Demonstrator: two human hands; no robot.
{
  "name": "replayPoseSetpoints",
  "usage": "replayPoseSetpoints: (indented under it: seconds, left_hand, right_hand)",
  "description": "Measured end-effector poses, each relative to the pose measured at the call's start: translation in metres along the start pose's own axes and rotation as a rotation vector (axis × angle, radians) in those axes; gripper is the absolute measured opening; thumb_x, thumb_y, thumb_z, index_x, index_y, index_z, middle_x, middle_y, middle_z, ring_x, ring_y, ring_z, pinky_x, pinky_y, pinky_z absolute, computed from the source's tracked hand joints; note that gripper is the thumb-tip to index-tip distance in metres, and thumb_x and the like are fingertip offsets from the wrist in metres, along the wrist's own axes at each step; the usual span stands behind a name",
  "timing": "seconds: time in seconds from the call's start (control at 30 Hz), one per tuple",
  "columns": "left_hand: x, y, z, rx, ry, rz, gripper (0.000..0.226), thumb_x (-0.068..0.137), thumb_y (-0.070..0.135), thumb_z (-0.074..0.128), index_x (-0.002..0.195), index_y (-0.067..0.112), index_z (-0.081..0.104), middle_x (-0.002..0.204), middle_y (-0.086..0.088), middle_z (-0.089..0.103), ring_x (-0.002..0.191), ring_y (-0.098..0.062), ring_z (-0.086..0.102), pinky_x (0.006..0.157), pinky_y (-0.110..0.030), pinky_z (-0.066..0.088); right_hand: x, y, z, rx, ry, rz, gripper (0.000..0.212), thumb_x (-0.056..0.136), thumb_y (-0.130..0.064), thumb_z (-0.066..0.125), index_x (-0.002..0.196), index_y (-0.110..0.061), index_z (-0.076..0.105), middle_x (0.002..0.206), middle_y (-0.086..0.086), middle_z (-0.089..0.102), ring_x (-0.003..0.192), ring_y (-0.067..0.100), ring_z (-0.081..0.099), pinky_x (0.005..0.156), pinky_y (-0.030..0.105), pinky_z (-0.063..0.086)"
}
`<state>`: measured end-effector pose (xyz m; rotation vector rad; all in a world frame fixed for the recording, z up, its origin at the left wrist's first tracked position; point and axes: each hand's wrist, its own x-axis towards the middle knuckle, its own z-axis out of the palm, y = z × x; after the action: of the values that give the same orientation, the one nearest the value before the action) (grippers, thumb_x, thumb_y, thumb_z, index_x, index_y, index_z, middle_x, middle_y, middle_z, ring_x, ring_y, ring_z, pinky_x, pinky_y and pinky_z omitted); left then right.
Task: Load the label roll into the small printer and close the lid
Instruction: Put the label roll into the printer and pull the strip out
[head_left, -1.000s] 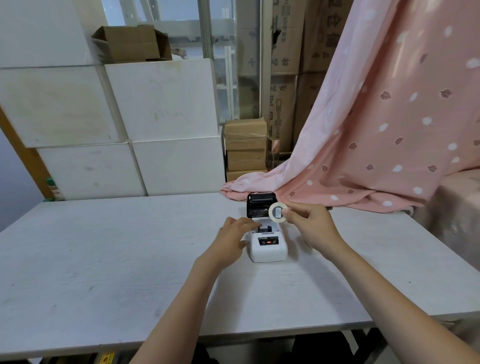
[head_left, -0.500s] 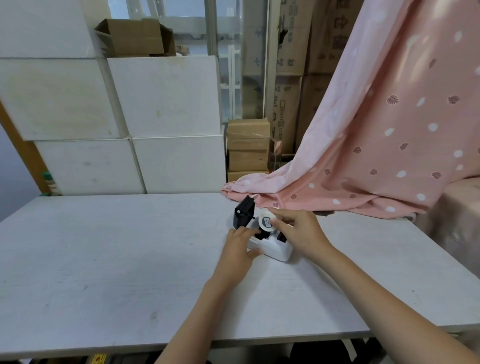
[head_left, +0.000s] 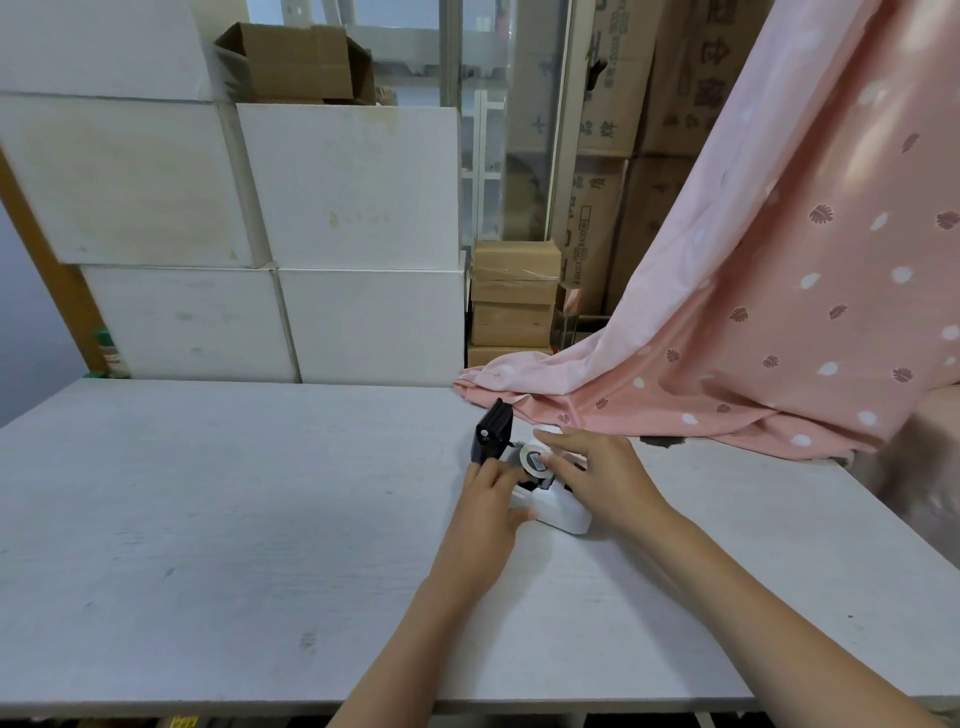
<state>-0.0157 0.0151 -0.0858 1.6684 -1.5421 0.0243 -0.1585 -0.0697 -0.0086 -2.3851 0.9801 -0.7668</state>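
The right hand (head_left: 597, 478) pinches the small white label roll (head_left: 535, 460) into the white plastic printer (head_left: 563, 514), steadied by the left hand's (head_left: 488, 512) loosely curled fingers; its black lid (head_left: 491, 432) stands open, unclosed.

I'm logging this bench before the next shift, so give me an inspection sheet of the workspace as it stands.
Surface: white table, faint scuff marks.
Job's things: small white printer, its black lid raised; label roll on edge at the open bay, not clearly seated.
Clutter: pink patterned cloth draped onto the table's far edge.
Grippers: left hand steadies the printer; right hand pinches the roll.
Cables: nothing seen.
Surroundings: white blocks and cardboard boxes stacked behind.
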Motion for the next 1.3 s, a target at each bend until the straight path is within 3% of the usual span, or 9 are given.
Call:
replayPoseSetpoints:
  seconds: [0.2, 0.33, 0.43, 0.67, 0.8, 0.97, 1.13, 1.23, 1.3]
  left_hand:
    - [-0.003, 0.004, 0.0, 0.056, 0.015, -0.005, 0.03, 0.086, 0.011, 0.072, 0.115, 0.013, 0.063, 0.112, -0.001, 0.058, 0.106, -0.016, 0.046, 0.091, -0.02, 0.038]
    - [-0.004, 0.006, -0.001, 0.066, 0.027, -0.015, 0.028, 0.086, 0.011, 0.073, 0.112, 0.01, 0.063, 0.11, -0.004, 0.06, 0.105, -0.019, 0.049, 0.088, -0.022, 0.041]
    - [-0.005, 0.008, 0.0, 0.079, 0.033, -0.025, 0.026, 0.087, 0.01, 0.072, 0.111, 0.007, 0.062, 0.114, -0.006, 0.061, 0.107, -0.021, 0.05, 0.087, -0.021, 0.038]
    - [-0.007, 0.009, 0.0, 0.085, 0.058, -0.044, 0.023, 0.083, 0.009, 0.073, 0.104, 0.008, 0.064, 0.101, -0.005, 0.061, 0.098, -0.022, 0.053, 0.075, -0.036, 0.051]
    - [-0.006, 0.01, 0.0, 0.091, 0.056, -0.041, 0.038, 0.082, 0.009, 0.074, 0.118, 0.013, 0.063, 0.101, -0.004, 0.06, 0.098, -0.021, 0.052, 0.074, -0.032, 0.051]
    - [-0.008, 0.01, 0.0, 0.129, 0.069, -0.054, 0.03, 0.082, 0.013, 0.077, 0.109, 0.012, 0.063, 0.098, -0.002, 0.061, 0.095, -0.022, 0.053, 0.07, -0.032, 0.05]
    - [-0.008, 0.008, 0.0, 0.146, 0.088, -0.069, 0.029, 0.081, 0.019, 0.08, 0.105, 0.012, 0.064, 0.103, 0.0, 0.065, 0.097, -0.022, 0.054, 0.075, -0.031, 0.05]
    - [-0.008, 0.008, -0.001, 0.162, 0.084, -0.063, 0.03, 0.08, 0.019, 0.081, 0.104, 0.013, 0.064, 0.106, 0.002, 0.062, 0.097, -0.021, 0.053, 0.07, -0.033, 0.053]
    - [-0.008, 0.009, -0.003, 0.19, 0.077, -0.068, 0.033, 0.08, 0.022, 0.08, 0.106, 0.015, 0.062, 0.11, 0.004, 0.059, 0.099, -0.018, 0.052, 0.061, -0.03, 0.052]
  right_hand:
    - [0.005, 0.001, 0.001, -0.048, -0.033, -0.025, 0.035, 0.096, -0.021, 0.07, 0.131, -0.02, 0.072, 0.129, 0.001, 0.073, 0.124, 0.019, 0.063, 0.087, 0.014, 0.036]
    - [0.007, 0.0, 0.007, -0.104, -0.094, -0.062, 0.032, 0.096, -0.027, 0.07, 0.127, -0.027, 0.075, 0.098, -0.004, 0.077, 0.09, 0.013, 0.061, 0.089, 0.031, 0.049]
    - [0.009, 0.0, 0.011, -0.15, -0.11, -0.085, 0.03, 0.095, -0.027, 0.068, 0.124, -0.029, 0.077, 0.095, -0.005, 0.076, 0.086, 0.015, 0.062, 0.082, 0.032, 0.05]
    - [0.017, 0.0, 0.019, -0.271, -0.201, -0.064, 0.03, 0.096, -0.028, 0.064, 0.123, -0.03, 0.077, 0.108, -0.003, 0.078, 0.105, 0.021, 0.066, 0.084, 0.025, 0.043]
    - [0.021, -0.001, 0.019, -0.281, -0.206, -0.047, 0.033, 0.097, -0.021, 0.061, 0.127, -0.024, 0.076, 0.125, 0.005, 0.07, 0.122, 0.024, 0.061, 0.092, 0.029, 0.046]
    - [0.02, 0.004, 0.02, -0.357, -0.197, -0.121, 0.029, 0.095, -0.016, 0.058, 0.113, -0.023, 0.08, 0.087, -0.003, 0.063, 0.088, 0.02, 0.058, 0.072, 0.028, 0.039]
    - [0.021, 0.006, 0.018, -0.388, -0.204, -0.111, 0.022, 0.094, -0.014, 0.058, 0.089, -0.013, 0.079, 0.082, 0.01, 0.064, 0.087, 0.029, 0.058, 0.077, 0.041, 0.049]
    - [0.023, 0.003, 0.017, -0.357, -0.208, -0.095, 0.024, 0.096, -0.015, 0.058, 0.098, -0.011, 0.082, 0.103, 0.015, 0.07, 0.105, 0.033, 0.06, 0.089, 0.042, 0.049]
    - [0.024, 0.001, 0.016, -0.342, -0.213, -0.077, 0.026, 0.097, -0.016, 0.058, 0.105, -0.011, 0.082, 0.106, 0.015, 0.071, 0.106, 0.033, 0.061, 0.103, 0.041, 0.044]
